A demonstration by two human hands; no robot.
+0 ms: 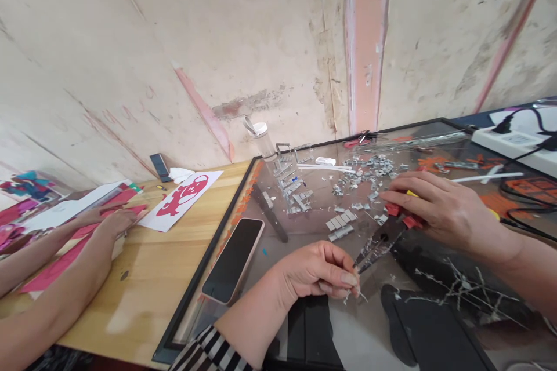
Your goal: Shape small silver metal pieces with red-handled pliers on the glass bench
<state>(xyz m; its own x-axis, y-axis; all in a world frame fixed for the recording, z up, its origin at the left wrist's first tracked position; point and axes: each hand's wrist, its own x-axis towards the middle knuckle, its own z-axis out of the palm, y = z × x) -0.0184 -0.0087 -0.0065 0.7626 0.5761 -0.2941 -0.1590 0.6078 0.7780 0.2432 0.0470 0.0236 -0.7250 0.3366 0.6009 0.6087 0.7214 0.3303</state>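
Head view: your right hand [448, 214] grips the pliers [383, 239], which slant down-left toward the thin strand [362, 296] your left hand [319, 272] pinches.

The left forearm [265, 313] comes out of a striped sleeve [213, 351], its bands alternating between black and off-white, with some greyish-brown among them. The cloth looks soft and ends below the elbow in a loose, slanting edge; the lower part is cut off by the bottom of the view. The left hand [319, 272] is bare, its thumbnail [348, 279] grown past the fingertip. The right hand [448, 208] and right forearm [537, 272] are bare too.
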